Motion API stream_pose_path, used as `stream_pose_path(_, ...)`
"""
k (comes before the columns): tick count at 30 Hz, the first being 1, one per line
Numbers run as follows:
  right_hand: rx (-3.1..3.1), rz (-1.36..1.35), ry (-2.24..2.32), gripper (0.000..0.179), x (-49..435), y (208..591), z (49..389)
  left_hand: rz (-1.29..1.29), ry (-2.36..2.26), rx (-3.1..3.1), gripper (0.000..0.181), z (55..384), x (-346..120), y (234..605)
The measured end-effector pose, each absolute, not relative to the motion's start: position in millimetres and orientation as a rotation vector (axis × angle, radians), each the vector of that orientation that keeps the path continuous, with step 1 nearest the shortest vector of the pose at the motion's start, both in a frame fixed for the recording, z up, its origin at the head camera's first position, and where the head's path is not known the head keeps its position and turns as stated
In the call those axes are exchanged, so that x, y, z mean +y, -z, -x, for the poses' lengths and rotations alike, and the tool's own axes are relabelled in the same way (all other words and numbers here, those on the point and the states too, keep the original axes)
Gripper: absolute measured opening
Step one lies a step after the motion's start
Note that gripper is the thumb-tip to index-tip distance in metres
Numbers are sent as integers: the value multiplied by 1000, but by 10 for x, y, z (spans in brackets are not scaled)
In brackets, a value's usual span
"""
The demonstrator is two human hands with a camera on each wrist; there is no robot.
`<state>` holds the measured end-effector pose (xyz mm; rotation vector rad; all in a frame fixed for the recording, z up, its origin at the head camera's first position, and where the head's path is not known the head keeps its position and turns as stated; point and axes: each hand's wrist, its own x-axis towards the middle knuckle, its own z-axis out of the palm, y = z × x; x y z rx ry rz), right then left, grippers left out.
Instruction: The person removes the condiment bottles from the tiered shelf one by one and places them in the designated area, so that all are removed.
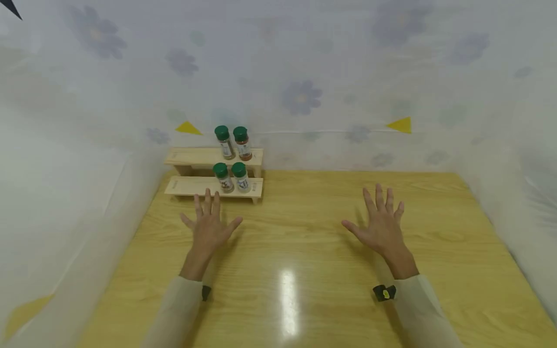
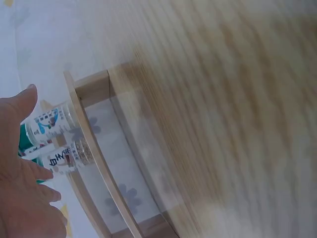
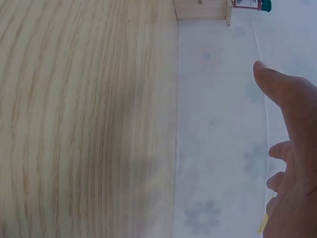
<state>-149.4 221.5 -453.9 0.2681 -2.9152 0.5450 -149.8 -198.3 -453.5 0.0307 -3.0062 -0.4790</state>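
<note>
My left hand (image 1: pixel 208 232) is held with its fingers spread just in front of a two-tier wooden rack (image 1: pixel 191 186), holding nothing. On the other side, my right hand (image 1: pixel 383 229) also has its fingers spread and nothing in it. Two green-capped spice jars stand on the rack's upper tier: one with brownish contents (image 1: pixel 226 149) and one with red contents (image 1: pixel 244 150). The lower tier bears two more green-capped jars, a brownish one (image 1: pixel 225 183) and a whitish one (image 1: pixel 241 181). In the left wrist view, the thumb and fingers (image 2: pixel 25 101) appear before the labelled jars.
The rack stands at the back left of a wood-grain table (image 1: pixel 304 217). Pale flower-printed sheeting (image 1: pixel 339 87) rises behind and along both sides, with yellow triangles (image 1: pixel 402 125) on it. A small black object (image 1: pixel 384 293) shows by the right sleeve.
</note>
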Motion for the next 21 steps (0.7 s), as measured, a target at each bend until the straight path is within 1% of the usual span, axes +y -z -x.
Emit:
stream_pose_path(6, -2859, -342, -701, 94, 2135, 4590, 1570, -50, 434, -2980, 95, 1523, -2113, 4549)
stream_pose_path(11, -2805, -382, -815, 87, 2030, 4597, 1630, -64, 485, -2957, 93, 1554, -2229, 4533)
stream_pose_path(17, -2753, -406, -986, 76, 1872, 4624, 1700, -51, 576, -2924, 87, 1573, -2365, 4510)
stream_pose_path(21, -2724, -432, -1088, 69, 1744, 4652, 1793, -64, 674, -2873, 80, 1614, -2481, 4427)
